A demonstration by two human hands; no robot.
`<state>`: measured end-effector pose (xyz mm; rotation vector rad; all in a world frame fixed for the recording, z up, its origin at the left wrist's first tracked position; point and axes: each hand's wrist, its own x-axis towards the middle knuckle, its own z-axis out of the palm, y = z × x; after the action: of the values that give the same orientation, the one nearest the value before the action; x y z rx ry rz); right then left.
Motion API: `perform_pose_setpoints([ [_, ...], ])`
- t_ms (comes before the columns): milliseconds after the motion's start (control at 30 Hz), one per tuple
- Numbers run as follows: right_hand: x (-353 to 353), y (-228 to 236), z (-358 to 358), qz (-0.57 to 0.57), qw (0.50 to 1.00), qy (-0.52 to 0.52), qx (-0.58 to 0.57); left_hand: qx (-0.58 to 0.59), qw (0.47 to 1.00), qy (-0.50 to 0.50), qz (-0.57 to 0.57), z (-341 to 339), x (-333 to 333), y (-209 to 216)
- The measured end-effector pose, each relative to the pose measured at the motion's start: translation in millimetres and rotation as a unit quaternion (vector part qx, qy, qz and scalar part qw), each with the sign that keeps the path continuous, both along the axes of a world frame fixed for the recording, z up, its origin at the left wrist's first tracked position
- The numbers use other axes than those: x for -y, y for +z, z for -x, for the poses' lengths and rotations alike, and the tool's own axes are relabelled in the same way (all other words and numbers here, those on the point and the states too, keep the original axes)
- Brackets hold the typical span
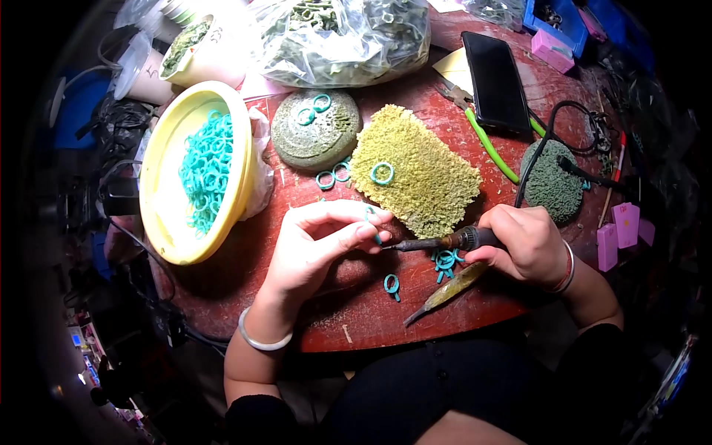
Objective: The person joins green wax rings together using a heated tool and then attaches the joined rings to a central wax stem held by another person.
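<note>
My left hand (pixel 319 241) pinches a small teal wax ring (pixel 371 215) between thumb and fingers, and the fingers partly cover it. My right hand (pixel 523 245) is closed round the dark handle of a soldering-iron-like wax pen (pixel 445 242). Its thin tip points left and reaches the ring, though I cannot tell whether it touches. Below the pen lies a small pile of teal ring pieces (pixel 445 261), with one stemmed ring (pixel 392 285) apart from it. A yellowish carving tool with a pointed blade (pixel 449 293) rests under my right hand.
A yellow bowl (pixel 159 170) full of teal rings stands left. Beyond my hands lie a rough yellow-green sponge block (pixel 415 167) with a ring on it and a round grey-green stone-like pad (pixel 315 133). Green-handled pliers (pixel 489 144), a black phone (pixel 495 81) and a bag (pixel 341 52) are farther back.
</note>
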<state>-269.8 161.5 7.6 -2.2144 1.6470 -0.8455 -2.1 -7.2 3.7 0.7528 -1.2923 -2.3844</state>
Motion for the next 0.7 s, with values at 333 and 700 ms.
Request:
perform_pose_setpoints([
  [333, 2, 3, -3, -0.007, 1.000, -0.009, -0.028, -0.014, 0.999, -0.012, 0.033, -1, 0, -5],
  [700, 1, -2, 4, -0.011, 0.999, -0.043, 0.017, -0.026, 0.983, -0.023, 0.181, 1, -4, -13],
])
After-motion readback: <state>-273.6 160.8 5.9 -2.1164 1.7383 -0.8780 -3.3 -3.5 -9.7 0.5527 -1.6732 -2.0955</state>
